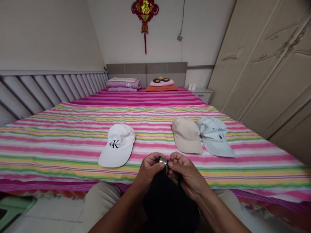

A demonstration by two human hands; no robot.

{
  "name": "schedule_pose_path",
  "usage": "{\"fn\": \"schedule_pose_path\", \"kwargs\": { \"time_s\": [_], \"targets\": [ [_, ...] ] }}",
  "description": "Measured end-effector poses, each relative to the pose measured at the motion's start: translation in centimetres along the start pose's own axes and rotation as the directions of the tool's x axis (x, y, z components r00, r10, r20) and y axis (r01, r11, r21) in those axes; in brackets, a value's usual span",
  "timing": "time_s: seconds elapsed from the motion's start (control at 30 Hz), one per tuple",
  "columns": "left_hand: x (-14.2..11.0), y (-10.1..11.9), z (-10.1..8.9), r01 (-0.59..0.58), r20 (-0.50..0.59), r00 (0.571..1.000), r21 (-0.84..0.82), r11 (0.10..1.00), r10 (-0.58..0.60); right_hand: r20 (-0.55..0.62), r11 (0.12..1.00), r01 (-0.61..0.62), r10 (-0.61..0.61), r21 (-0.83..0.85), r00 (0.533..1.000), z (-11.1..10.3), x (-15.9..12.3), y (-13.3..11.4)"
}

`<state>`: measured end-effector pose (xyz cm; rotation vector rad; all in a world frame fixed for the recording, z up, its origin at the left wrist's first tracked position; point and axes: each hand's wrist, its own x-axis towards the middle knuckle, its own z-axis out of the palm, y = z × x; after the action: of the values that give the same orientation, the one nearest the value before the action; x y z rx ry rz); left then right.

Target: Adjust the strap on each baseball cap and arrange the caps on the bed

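A black cap (pixel 170 207) hangs between my knees, its back strap turned up toward me. At the strap sits a shiny metal buckle (pixel 163 160). My left hand (pixel 152 168) pinches the buckle from the left, with thumb and forefinger. My right hand (pixel 186 171) grips the strap end just right of the buckle, fingers curled round it. Ahead on the bed lie a white cap (pixel 119 142) with black "CK" lettering, a beige cap (pixel 186 134), and a pale blue cap (pixel 216 136) touching the beige one.
The striped bedspread (pixel 150 116) spreads in front of me. Folded purple bedding (pixel 123 84) and an orange-and-pink stack (pixel 161 84) rest by the headboard (pixel 131 69). A wardrobe (pixel 262 64) stands at right, a bed rail (pixel 48 87) at left, a green stool (pixel 18 210) at lower left.
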<state>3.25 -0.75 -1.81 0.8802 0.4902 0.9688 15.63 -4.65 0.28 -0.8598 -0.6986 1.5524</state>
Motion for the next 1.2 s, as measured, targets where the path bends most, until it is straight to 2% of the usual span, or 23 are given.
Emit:
{"fn": "schedule_pose_path", "kwargs": {
  "time_s": [0.2, 0.37, 0.47, 0.67, 0.8, 0.9, 0.97, 1.03, 1.1, 1.2],
  "targets": [
    [-0.1, 0.2, -0.4, -0.019, 0.028, 0.999, -0.009, 1.000, 0.019, 0.016, 1.000, -0.005, 0.005, -0.022, 1.000, -0.1, -0.1, -0.2],
    [-0.1, 0.5, -0.8, -0.044, -0.080, 0.996, -0.029, 0.999, 0.042, 0.058, 0.984, -0.044, 0.055, -0.173, 0.997, -0.8, -0.1, -0.5],
    [0.0, 0.4, -0.8, -0.042, -0.086, 0.995, -0.010, 0.999, 0.041, 0.050, 0.974, -0.039, 0.051, -0.221, 0.997, -1.2, 0.0, -0.5],
    [-0.1, 0.3, -1.0, -0.026, -0.037, 0.999, 0.127, 0.992, 0.030, 0.054, 0.976, -0.049, 0.061, -0.211, 0.997, -0.8, 0.2, -0.7],
    [-0.2, 0.4, -1.2, -0.096, 0.004, 0.995, 0.231, 0.968, 0.097, 0.075, 0.983, -0.045, 0.059, -0.177, 0.995, -0.9, 0.3, -0.8],
    [-0.1, 0.4, -1.5, -0.093, 0.027, 0.996, 0.265, 0.960, 0.089, 0.126, 0.986, -0.036, 0.057, -0.164, 0.990, -1.0, 0.3, -0.8],
    [0.0, 0.4, -1.5, -0.113, 0.061, 0.993, 0.297, 0.948, 0.099, 0.119, 0.980, -0.026, 0.050, -0.200, 0.992, -1.0, 0.4, -0.7],
    [0.1, 0.5, -1.4, -0.180, 0.101, 0.983, 0.353, 0.918, 0.155, 0.099, 0.970, -0.010, 0.035, -0.245, 0.994, -0.9, 0.4, -0.6],
    [0.2, 0.6, -1.2, -0.213, 0.101, 0.977, 0.406, 0.889, 0.188, 0.096, 0.961, 0.005, 0.023, -0.276, 0.995, -0.8, 0.5, -0.5],
    [0.0, 0.8, -1.0, -0.132, 0.046, 0.991, 0.430, 0.893, 0.124, 0.107, 0.960, 0.010, 0.021, -0.281, 0.994, -0.7, 0.5, -0.4]
  ]
}}
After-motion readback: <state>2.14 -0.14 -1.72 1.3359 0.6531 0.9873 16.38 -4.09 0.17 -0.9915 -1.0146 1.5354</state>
